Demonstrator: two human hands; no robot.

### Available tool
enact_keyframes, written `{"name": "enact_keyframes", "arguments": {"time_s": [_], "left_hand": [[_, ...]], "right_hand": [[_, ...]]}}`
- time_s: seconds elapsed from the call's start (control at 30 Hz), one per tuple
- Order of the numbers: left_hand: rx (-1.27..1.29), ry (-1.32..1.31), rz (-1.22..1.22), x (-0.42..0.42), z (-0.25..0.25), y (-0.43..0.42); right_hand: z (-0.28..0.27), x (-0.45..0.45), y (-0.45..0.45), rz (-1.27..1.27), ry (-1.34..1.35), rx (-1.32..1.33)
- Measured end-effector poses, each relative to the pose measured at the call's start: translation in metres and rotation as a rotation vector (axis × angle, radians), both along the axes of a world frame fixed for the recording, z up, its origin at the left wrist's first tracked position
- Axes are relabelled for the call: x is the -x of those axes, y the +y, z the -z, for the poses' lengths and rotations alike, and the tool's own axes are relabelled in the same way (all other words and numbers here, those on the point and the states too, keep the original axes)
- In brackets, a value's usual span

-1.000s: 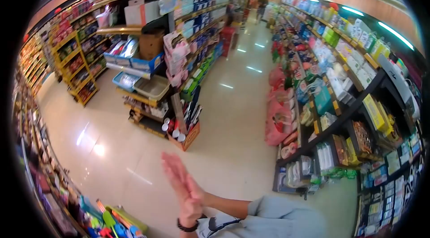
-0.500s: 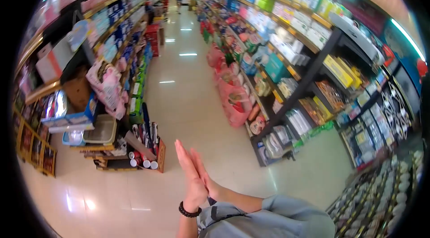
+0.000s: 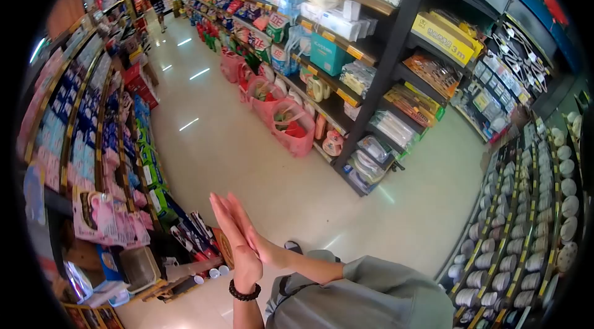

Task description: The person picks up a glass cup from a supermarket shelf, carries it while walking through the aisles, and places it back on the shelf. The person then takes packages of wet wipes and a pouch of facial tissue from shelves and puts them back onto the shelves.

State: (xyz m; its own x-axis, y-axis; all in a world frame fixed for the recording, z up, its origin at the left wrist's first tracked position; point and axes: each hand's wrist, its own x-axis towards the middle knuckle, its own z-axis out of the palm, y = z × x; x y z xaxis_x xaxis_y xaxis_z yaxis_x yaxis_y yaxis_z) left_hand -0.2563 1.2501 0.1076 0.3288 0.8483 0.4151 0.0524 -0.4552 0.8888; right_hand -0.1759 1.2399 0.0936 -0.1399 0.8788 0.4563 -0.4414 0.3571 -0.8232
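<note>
My left hand (image 3: 239, 253), with a dark beaded bracelet (image 3: 245, 292) on its wrist, points up the aisle with its fingers stretched out. Against its palm lies my right hand (image 3: 265, 247), also flat and straight-fingered, its forearm coming in from a grey sleeve (image 3: 387, 285). Nothing shows between the palms. Both hands are over the shiny floor (image 3: 247, 174), touching no goods. Nearest to them, on the left, is an orange box (image 3: 223, 247) beside long rolled items.
Pink bags (image 3: 292, 128) stand along the right shelving (image 3: 383, 50), which ends in a dark upright. Packed shelves (image 3: 86, 118) line the left side. Stacked bowls (image 3: 510, 261) fill a rack at lower right. Far up the aisle is a person (image 3: 156, 0).
The view has swung to the right, so the aisle and left shelves have shifted left and the bowl rack shows more. My hands stay pressed together, slightly further left than half a second ago.
</note>
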Motion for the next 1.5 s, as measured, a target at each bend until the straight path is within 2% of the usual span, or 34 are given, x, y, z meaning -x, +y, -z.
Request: {"name": "enact_keyframes", "arguments": {"time_s": [0.03,0.13,0.23,0.27,0.3,0.37,0.47,0.57,0.7,0.77,0.83,0.87,0.9,0.97,1.0,1.1,1.2,1.3,1.37,1.4,1.43,1.5], "left_hand": [[0.063,0.090,0.005,-0.007,-0.014,0.007],[0.157,-0.126,0.110,-0.032,0.053,0.062],[0.087,0.047,0.165,-0.047,0.023,0.087],[0.075,0.009,0.163,-0.052,0.030,0.102],[0.125,-0.127,0.220,-0.061,0.037,0.115],[0.214,-0.196,0.364,-0.085,0.052,0.128],[0.259,-0.222,0.499,-0.110,0.053,0.158],[0.165,-0.137,0.539,-0.127,0.040,0.197],[0.167,-0.030,0.483,-0.114,0.049,0.284],[0.087,-0.015,0.480,-0.107,0.035,0.313],[0.082,-0.041,0.535,-0.093,0.038,0.338],[0.111,-0.083,0.585,-0.086,0.055,0.351],[0.135,-0.128,0.626,-0.080,0.065,0.366],[0.184,-0.049,0.614,-0.081,0.049,0.377],[0.217,-0.007,0.610,-0.081,0.046,0.384],[0.300,-0.294,0.489,-0.092,0.098,0.427],[0.187,-0.194,0.458,-0.098,0.082,0.452],[-0.269,0.186,0.637,-0.124,0.091,0.470],[-0.396,0.350,0.663,-0.141,0.095,0.479],[-0.463,0.425,0.667,-0.156,0.097,0.485],[-0.531,0.503,0.670,-0.171,0.099,0.493],[-0.285,0.445,0.754,-0.193,0.110,0.508]], "right_hand": [[0.002,-0.008,0.015,0.028,0.035,0.008],[0.023,-0.030,0.053,0.160,0.089,0.024],[0.032,-0.046,0.078,0.259,-0.013,0.071],[0.039,-0.049,0.088,0.247,0.057,0.089],[0.050,-0.044,0.105,0.246,0.125,0.110],[0.066,-0.054,0.125,0.247,0.268,0.140],[0.037,-0.092,0.128,0.455,0.152,0.217],[0.055,-0.104,0.173,0.632,0.086,0.164],[0.064,-0.087,0.239,0.645,-0.042,0.191],[0.037,-0.072,0.269,0.604,-0.021,0.221],[0.074,-0.071,0.301,0.603,-0.041,0.255],[0.089,-0.068,0.321,0.591,-0.049,0.265],[0.091,-0.066,0.335,0.652,-0.091,0.249],[0.082,-0.071,0.352,0.762,-0.173,0.211],[0.076,-0.073,0.359,0.693,-0.118,0.282],[0.059,-0.086,0.371,0.560,0.056,0.496],[0.053,-0.106,0.391,0.520,0.248,0.597],[0.065,-0.134,0.405,0.486,0.532,0.632],[0.071,-0.174,0.413,0.446,0.710,0.653],[0.075,-0.199,0.411,0.431,0.755,0.570],[0.073,-0.226,0.414,0.535,0.769,0.506],[0.076,-0.285,0.420,0.806,0.738,0.473]]}}
